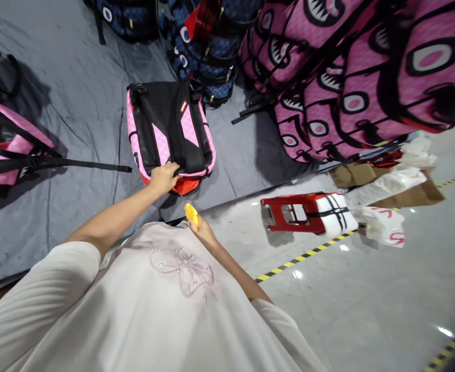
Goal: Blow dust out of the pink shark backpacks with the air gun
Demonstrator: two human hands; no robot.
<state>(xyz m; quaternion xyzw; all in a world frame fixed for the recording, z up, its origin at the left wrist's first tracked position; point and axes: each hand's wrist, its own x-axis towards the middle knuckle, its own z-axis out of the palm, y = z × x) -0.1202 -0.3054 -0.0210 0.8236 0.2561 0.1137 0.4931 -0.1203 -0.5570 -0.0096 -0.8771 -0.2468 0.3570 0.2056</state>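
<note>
A pink and black backpack [173,129] lies with its strap side up on the grey cloth, its red lining showing at the near end. My left hand [164,178] is closed on the near edge of the backpack, with the fingertips curled over the black fabric. Close to my body, my right hand [204,232] grips a small yellow object [191,214] that sticks up out of the fist. Its exact kind does not show. A short gap separates it from the backpack.
Pink shark-face backpacks [351,98] are piled at the back right, and dark blue ones [207,57] at the back. Another pink bag [14,150] lies at left with its strap stretched out. A red stool [295,213] and cardboard [409,194] are on the floor at right.
</note>
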